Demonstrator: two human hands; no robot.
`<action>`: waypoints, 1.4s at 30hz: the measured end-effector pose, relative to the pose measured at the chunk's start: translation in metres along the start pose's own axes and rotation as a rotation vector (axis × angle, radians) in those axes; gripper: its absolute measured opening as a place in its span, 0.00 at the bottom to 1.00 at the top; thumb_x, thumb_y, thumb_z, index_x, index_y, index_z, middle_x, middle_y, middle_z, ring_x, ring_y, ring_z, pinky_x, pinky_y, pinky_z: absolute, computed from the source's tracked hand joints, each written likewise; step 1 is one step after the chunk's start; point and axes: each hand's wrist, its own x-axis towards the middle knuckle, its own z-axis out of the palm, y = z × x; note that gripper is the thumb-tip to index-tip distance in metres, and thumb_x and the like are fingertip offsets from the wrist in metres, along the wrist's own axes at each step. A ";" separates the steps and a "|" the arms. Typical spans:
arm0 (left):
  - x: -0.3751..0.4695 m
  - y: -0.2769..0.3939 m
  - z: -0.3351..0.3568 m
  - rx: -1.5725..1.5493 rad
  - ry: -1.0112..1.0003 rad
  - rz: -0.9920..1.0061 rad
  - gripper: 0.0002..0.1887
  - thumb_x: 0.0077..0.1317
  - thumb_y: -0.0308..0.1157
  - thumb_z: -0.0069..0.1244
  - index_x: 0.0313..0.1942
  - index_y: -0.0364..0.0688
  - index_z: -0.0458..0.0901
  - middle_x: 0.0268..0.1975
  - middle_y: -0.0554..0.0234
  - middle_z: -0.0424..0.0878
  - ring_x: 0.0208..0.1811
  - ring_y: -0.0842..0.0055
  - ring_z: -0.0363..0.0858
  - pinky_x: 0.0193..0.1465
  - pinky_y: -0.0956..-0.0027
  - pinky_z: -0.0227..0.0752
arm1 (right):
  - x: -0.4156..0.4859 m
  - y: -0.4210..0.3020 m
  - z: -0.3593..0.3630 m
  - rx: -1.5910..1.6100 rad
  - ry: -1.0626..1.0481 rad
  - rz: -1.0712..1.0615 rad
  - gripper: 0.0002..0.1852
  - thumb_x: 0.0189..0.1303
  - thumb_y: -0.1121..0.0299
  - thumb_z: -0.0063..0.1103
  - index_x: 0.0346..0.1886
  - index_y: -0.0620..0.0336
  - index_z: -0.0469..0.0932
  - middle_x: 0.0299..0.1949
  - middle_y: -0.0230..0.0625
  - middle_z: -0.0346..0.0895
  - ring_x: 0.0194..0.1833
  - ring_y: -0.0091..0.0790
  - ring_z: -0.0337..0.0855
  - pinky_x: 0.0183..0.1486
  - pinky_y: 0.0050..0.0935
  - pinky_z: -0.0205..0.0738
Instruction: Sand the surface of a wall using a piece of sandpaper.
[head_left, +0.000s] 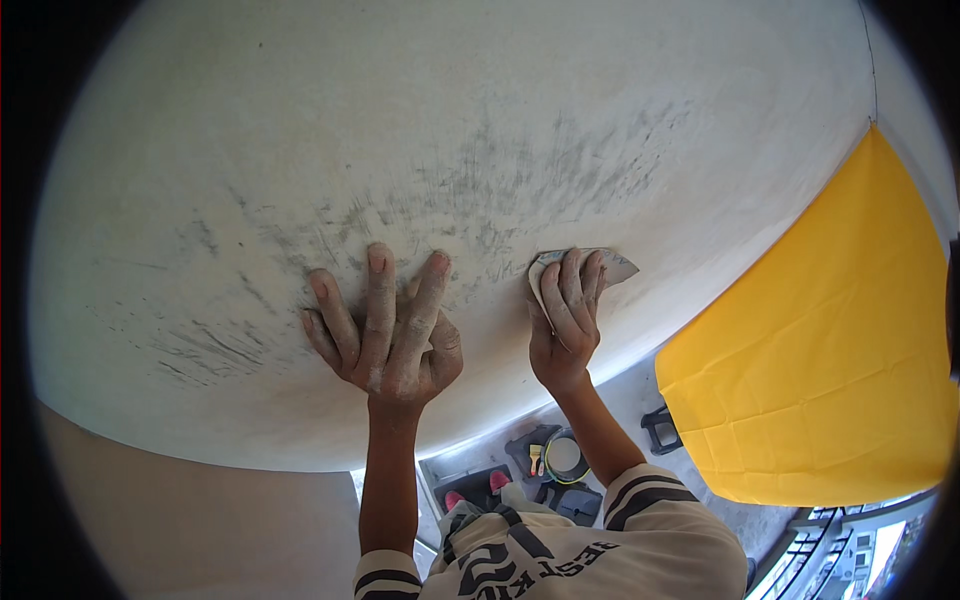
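Note:
A pale plastered wall (360, 127) fills most of the view, marked by dark scratches and grey smudges (480, 172) across its middle. My left hand (394, 337), dusty with powder, rests against it with fingers spread and nothing held. To its right, my right hand (566, 315) presses a folded piece of sandpaper (619, 266) to the wall. Blue print shows on the sheet's pale backing, and its pointed corner sticks out past my fingers. The face of the sandpaper against the wall is hidden.
A yellow cloth (817, 352) hangs at the right. Far below, a paintbrush (535, 457) lies beside a round bucket (566, 455), among dark stools (577, 504). My pink shoes (455, 500) stand on a dark surface (472, 487). A railing (802, 551) runs at the lower right.

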 end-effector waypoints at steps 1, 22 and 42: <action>0.000 -0.001 -0.001 0.001 0.010 0.010 0.18 0.66 0.33 0.47 0.53 0.50 0.87 0.70 0.54 0.72 0.78 0.46 0.49 0.79 0.44 0.29 | 0.001 -0.003 -0.005 0.001 -0.005 0.007 0.22 0.61 0.83 0.51 0.60 0.66 0.78 0.65 0.53 0.73 0.74 0.62 0.58 0.76 0.55 0.42; -0.008 -0.014 0.009 0.008 -0.013 -0.109 0.20 0.62 0.34 0.48 0.54 0.59 0.87 0.68 0.61 0.75 0.78 0.50 0.52 0.80 0.50 0.22 | 0.022 -0.016 -0.032 0.164 0.258 0.198 0.22 0.69 0.74 0.53 0.66 0.66 0.72 0.67 0.59 0.68 0.69 0.56 0.67 0.68 0.49 0.61; -0.038 -0.019 0.001 0.013 0.024 -0.078 0.19 0.65 0.34 0.47 0.54 0.56 0.87 0.69 0.60 0.74 0.78 0.50 0.52 0.80 0.50 0.27 | 0.036 0.023 -0.017 0.092 0.015 -0.466 0.29 0.62 0.77 0.54 0.69 0.65 0.67 0.63 0.61 0.66 0.65 0.65 0.67 0.68 0.66 0.56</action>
